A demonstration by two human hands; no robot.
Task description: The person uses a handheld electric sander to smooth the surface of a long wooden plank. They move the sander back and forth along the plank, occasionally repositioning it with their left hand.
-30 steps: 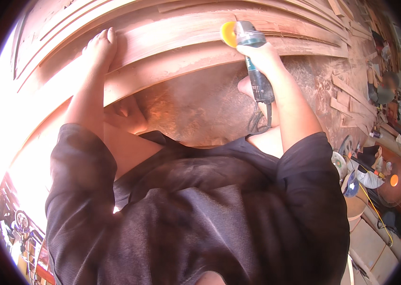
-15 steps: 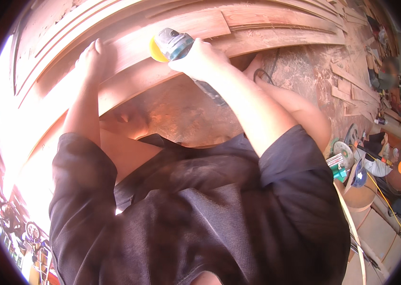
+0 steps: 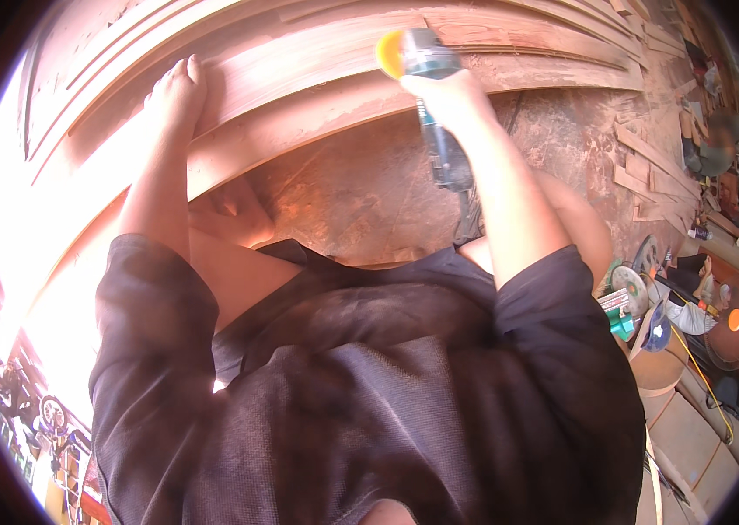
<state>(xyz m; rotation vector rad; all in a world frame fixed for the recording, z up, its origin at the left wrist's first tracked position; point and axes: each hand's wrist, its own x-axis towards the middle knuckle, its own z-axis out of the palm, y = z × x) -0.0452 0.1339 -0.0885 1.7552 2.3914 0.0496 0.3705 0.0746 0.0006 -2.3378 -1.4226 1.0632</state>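
Note:
My right hand (image 3: 457, 98) is wrapped round an angle grinder (image 3: 445, 153) with a dark teal body and a yellow disc (image 3: 390, 54). The disc is tilted over the upper face of a pale reddish wooden board (image 3: 299, 63), toward its right part; whether it touches the wood is hard to tell. My left hand (image 3: 175, 94) presses on the left part of the same board, its fingers bent at the far edge. Glare washes out some of those fingers. Another curved plank (image 3: 299, 124) lies along the near side.
More long planks (image 3: 553, 39) lie beyond. Wood offcuts (image 3: 654, 171) are scattered on the dusty floor (image 3: 343, 192) at right. Discs and power tools (image 3: 641, 302) sit beside my right side, with a yellow cord (image 3: 693, 359). My bare foot (image 3: 243, 214) is near the plank.
My right hand has carried the grinder to the right along the board and turned it, so its body points more toward me. My left hand stays in about the same place.

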